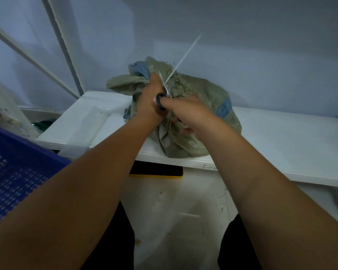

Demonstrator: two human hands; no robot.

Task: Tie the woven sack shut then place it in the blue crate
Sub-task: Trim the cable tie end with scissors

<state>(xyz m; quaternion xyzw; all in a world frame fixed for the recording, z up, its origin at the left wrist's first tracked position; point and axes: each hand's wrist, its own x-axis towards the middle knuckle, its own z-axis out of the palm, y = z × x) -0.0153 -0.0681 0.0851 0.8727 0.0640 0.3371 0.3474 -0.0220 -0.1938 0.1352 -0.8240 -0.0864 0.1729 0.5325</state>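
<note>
The left hand (150,100) is clamped round the gathered neck of the sack (201,98), fingers curled tight into the bunched cloth. The right hand (185,112) sits just beside it, almost touching, and grips a pair of scissors (165,90): the thumb goes through one black handle loop, while the other fingers are tucked behind and hard to make out. The thin blades point up and away, between the two hands, toward the frayed top of the sack. Whether the blades are apart or together cannot be told. Both bare forearms reach forward from the near edge of the view.

At the near left is the blue crate (18,166), its slotted wall blurred, well apart from the sack. Just under the near edge of the worktop (281,143), between the forearms, shows a black thing with a yellow rim (156,170).

The sack stands on the white worktop close to its near edge, about the middle of the scene. It is dull green woven cloth with blue patches at the right side and at the top, and it is creased where it is pulled in. A white tie (185,55) sticks out of the neck and slants up to the right, past the blade tips.

Far left, white bars (65,45) lean upward. Behind everything is a plain pale wall (242,45).
</note>
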